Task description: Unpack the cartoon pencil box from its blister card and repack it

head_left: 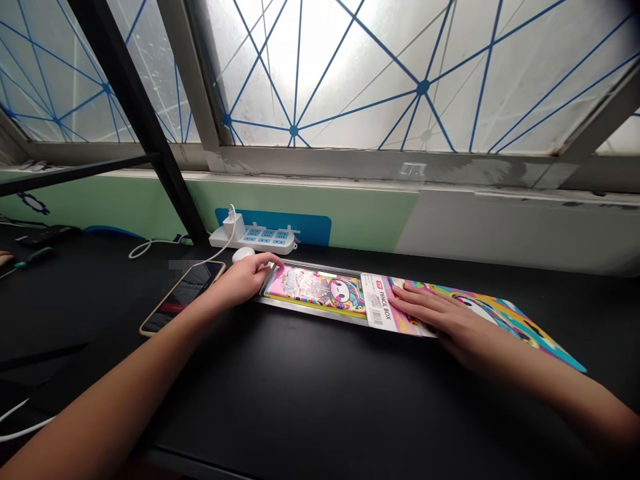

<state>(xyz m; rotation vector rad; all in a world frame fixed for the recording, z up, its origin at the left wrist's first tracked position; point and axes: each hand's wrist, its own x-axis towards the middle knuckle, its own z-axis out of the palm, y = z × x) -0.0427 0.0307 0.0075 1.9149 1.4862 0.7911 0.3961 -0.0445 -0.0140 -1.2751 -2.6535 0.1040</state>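
A colourful pencil box [320, 291] with cartoon print lies on the black desk [310, 393], partly slid out of its matching printed sleeve [505, 317], which carries a white "PENCIL BOX" label. My left hand [247, 277] curls its fingers over the box's left end and grips it. My right hand [440, 320] lies flat with fingers stretched out, pressing down on the sleeve near the label.
A phone [183, 295] lies face up just left of my left hand. A white power strip [257, 239] with a plugged charger and a small white round object [243, 254] sit behind, by the wall. A screwdriver [30, 258] lies at the far left.
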